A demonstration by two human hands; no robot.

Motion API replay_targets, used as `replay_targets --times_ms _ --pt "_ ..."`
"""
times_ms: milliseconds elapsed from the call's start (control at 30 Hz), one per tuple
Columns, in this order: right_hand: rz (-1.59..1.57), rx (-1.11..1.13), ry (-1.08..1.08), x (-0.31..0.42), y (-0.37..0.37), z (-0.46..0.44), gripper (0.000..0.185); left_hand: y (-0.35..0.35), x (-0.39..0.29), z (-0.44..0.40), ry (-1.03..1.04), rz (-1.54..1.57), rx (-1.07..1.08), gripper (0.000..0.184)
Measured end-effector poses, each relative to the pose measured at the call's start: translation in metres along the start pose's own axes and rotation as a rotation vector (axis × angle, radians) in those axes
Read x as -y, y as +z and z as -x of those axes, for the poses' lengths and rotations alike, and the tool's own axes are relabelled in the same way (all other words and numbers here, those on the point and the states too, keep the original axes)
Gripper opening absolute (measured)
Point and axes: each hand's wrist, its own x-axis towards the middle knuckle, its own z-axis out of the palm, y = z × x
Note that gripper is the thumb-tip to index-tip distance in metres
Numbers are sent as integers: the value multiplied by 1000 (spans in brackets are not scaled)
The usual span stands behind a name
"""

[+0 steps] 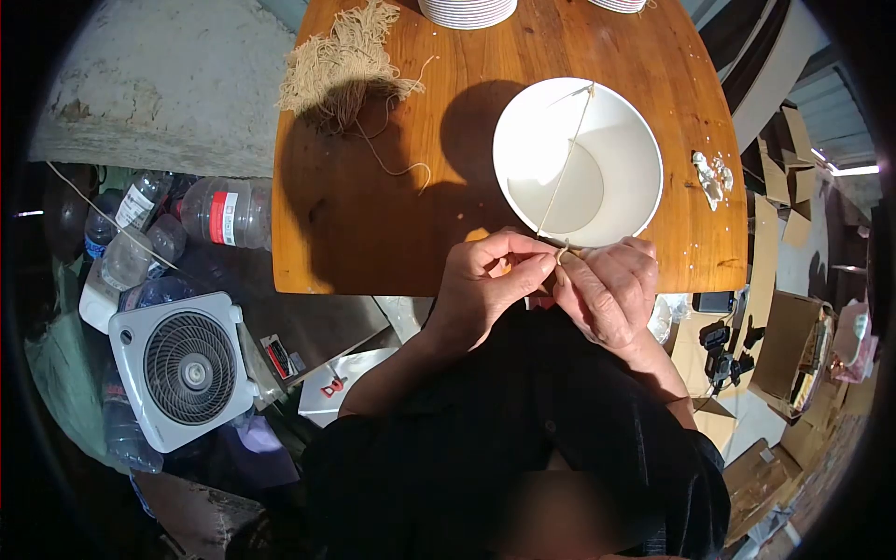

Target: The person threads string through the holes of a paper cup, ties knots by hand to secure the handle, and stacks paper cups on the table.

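A white bucket stands near the front edge of the wooden table, its open top facing me. A thin string crosses its mouth from the far rim to the near rim. At the near rim, my left hand pinches the string's end between thumb and index finger. My right hand is closed beside it at the same rim, fingertips on the string. The two hands nearly touch. A heap of beige strings lies at the table's far left, with loose strands trailing toward me.
Stacked white rims stand at the table's far edge, with another stack to the right. White scraps lie on the table's right side. Left of the table are plastic bottles and a fan. Cardboard boxes stand at right.
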Motion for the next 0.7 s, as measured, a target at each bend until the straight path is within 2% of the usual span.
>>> replay_targets --times_ms 167,233,433,567,700 --pt "-18 15 3 0 0 3 36 -3 4 -2 46 -47 -2 13" --pt "-14 28 -4 -1 -1 3 37 -3 3 -2 173 -296 -17 10" --pt "-23 38 -1 1 -1 3 39 5 0 -2 397 -527 -69 7" --pt "-37 54 16 2 -2 -1 38 3 -1 -2 397 -526 -68 7" --pt "-119 34 125 2 -8 -11 34 2 -5 0 283 -432 -46 6"
